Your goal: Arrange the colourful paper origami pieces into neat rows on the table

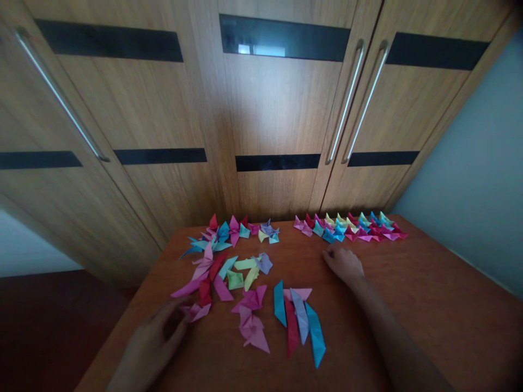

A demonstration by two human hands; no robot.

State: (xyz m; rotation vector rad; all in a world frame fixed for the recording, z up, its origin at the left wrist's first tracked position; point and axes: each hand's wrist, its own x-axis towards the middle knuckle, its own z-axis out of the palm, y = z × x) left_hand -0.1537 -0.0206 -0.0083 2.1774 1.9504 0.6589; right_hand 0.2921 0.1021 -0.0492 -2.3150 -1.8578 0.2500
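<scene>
- Pink folded paper piece (pixel 196 312): on the tabletop (pixel 441 305), lower left, about 8 o'clock from the work's middle. Left end is behind fingers, so its full outline can't be read.
- Left hand (pixel 150 338): at the piece's 8 o'clock, thumb and index curved around that left end. Can't tell if pinched or only touching; hand is in shadow, other fingers hidden, forearm cut off at the bottom edge.
- Red piece (pixel 205 294): just beside the pink one, at its 1 o'clock. Long magenta piece (pixel 188 287) at 11, magenta strip (pixel 223 289) at 2.
- Pink-magenta cluster (pixel 252 322): at 3 o'clock. Parts overlap, count unclear.
- Pale green and yellow group, with a lilac piece (pixel 263 263): 1 to 2 o'clock, edges overlapping.
- Strips at 3 o'clock, farther out: two blue, a red, a pink, a lilac strip (pixel 300 316). Lilac lies over part of the pink.
- Far-left cluster (pixel 234 231): 1 o'clock, small, folds hard to separate.
- Right hand (pixel 344 262): 2 o'clock, loosely curled by the tabletop. Fingertips hidden; can't tell whether closed or holding anything.
- Multicoloured rows (pixel 351 228): just beyond right hand, at its 12 to 1. Pieces packed tight.
- Wooden cabinet (pixel 269 109): 12 o'clock, cut off at top.
</scene>
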